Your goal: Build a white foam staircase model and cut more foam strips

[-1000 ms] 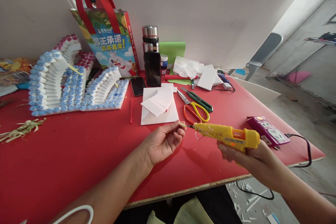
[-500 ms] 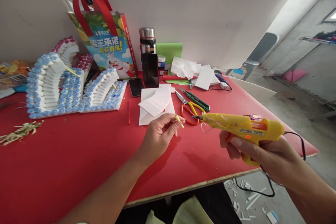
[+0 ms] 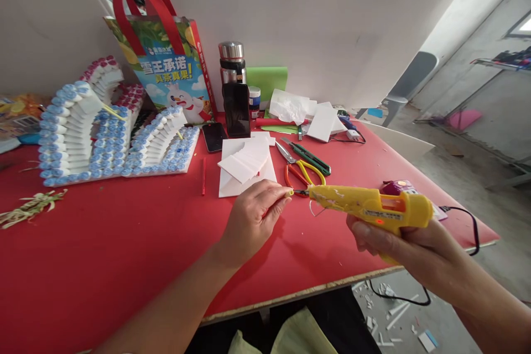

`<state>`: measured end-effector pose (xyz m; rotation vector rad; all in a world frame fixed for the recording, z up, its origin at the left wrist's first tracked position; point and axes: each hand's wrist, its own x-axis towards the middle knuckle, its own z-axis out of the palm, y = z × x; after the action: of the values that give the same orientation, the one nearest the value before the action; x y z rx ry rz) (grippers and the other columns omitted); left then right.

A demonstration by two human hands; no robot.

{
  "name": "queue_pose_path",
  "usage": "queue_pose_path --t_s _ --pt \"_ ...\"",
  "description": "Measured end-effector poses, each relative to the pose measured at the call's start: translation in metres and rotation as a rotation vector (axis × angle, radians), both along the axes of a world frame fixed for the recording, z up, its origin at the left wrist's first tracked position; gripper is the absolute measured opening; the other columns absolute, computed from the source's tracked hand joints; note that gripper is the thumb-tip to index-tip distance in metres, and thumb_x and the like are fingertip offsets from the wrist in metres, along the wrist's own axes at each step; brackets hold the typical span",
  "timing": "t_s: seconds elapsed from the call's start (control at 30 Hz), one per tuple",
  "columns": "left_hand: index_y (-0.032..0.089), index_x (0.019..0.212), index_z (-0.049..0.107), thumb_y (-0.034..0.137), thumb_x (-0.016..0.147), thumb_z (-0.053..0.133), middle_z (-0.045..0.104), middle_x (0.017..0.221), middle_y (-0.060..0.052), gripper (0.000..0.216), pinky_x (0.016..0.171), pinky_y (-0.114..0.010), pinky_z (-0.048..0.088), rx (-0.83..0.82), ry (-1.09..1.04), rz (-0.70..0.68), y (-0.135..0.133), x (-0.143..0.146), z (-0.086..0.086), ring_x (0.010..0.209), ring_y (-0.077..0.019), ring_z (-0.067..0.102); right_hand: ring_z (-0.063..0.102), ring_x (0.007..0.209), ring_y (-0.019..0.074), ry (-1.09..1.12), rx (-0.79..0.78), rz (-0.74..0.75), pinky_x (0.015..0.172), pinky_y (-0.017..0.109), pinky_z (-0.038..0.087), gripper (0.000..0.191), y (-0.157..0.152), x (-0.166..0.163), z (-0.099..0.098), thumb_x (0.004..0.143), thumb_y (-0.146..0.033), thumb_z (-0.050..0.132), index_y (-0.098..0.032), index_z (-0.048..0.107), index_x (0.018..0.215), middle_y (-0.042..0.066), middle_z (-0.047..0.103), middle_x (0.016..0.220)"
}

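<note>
My right hand (image 3: 398, 246) grips a yellow hot glue gun (image 3: 369, 207) above the red table (image 3: 124, 243), its nozzle pointing left. My left hand (image 3: 253, 215) pinches a small pale yellow stick (image 3: 289, 193) between thumb and fingers, and the stick's end meets the gun's nozzle tip. A thin glue thread hangs under the nozzle. Just behind my hands lie red-and-yellow scissors (image 3: 302, 174) and a stack of cut white foam strips (image 3: 245, 163) on a white foam sheet.
A model of white foam steps edged with blue bottle caps (image 3: 108, 138) stands at the left. A printed bag (image 3: 166, 66), flask (image 3: 231, 61), two phones, green cutter (image 3: 311, 157), and purple power strip (image 3: 400, 187) with black cord sit around. White boards stand behind.
The glue gun swung up and right away from the stick, then came back left and lower, so the nozzle again meets the stick in my left hand.
</note>
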<state>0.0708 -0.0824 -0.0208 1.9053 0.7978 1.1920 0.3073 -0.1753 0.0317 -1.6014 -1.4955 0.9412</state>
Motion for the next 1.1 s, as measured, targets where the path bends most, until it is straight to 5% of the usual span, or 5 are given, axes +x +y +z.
queue_pose_path --t_s 0.43,0.67,1.1 --pt "0.024 0.105 0.077 0.019 0.092 0.063 0.073 0.1 -0.008 0.02 0.092 -0.031 0.049 0.043 0.012 0.025 -0.001 0.0 -0.001 0.097 -0.0205 0.065 0.046 0.053 0.0121 0.019 -0.039 -0.015 0.042 0.024 0.038 0.041 0.0 -0.004 -0.003 0.082 -0.061 0.068 -0.02 0.066 0.074 0.002 0.056 0.062" --pt "0.018 0.108 0.072 0.011 0.092 0.061 0.071 0.097 -0.008 0.02 0.084 -0.031 0.053 0.307 0.042 0.025 0.006 0.0 -0.011 0.093 -0.0173 0.066 0.045 0.053 0.0113 0.018 -0.005 0.021 0.042 0.023 0.037 0.04 0.001 -0.001 -0.008 0.084 -0.058 0.068 -0.02 0.064 0.074 0.0 0.054 0.062" --pt "0.017 0.103 0.069 0.009 0.093 0.061 0.07 0.097 -0.008 0.015 0.084 -0.029 0.053 0.305 0.073 0.02 0.004 0.0 -0.01 0.093 -0.0159 0.065 0.046 0.057 0.0108 0.036 -0.066 0.138 0.047 0.022 0.037 0.034 0.005 0.012 -0.013 0.088 -0.051 0.066 -0.019 0.06 0.076 0.0 0.053 0.065"
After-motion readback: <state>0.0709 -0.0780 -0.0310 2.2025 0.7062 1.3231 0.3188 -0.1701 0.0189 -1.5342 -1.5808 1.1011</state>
